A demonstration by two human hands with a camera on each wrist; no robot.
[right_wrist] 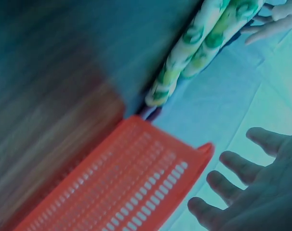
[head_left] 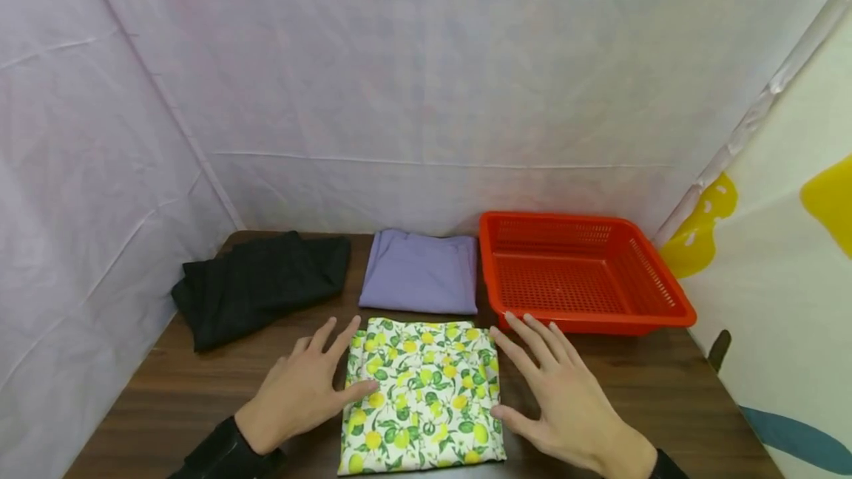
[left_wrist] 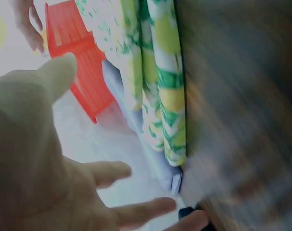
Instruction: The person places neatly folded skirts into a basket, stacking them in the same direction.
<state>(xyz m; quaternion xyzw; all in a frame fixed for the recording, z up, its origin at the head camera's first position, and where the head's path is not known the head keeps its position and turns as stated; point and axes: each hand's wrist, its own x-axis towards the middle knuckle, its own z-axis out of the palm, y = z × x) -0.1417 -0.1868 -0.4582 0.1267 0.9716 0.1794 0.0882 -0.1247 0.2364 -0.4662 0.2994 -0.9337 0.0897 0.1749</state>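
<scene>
A folded white cloth (head_left: 422,398) printed with yellow lemons and green leaves lies on the wooden table in front of me. At its left side hovers my left hand (head_left: 302,386), fingers spread and thumb over the cloth's edge. My right hand (head_left: 566,398) is at the opposite side, its fingers also spread and its thumb close to the edge. Both hands hold nothing. The wrist views show the cloth's thick folded layers (left_wrist: 165,86) side-on, with the palm of my right hand (right_wrist: 261,187) apart from them.
A folded purple cloth (head_left: 419,272) lies just behind the lemon cloth. Left of it is a black cloth (head_left: 262,283), loosely folded. A red perforated basket (head_left: 589,324) stands at the back right. White fabric walls (head_left: 426,80) enclose the table (head_left: 173,398).
</scene>
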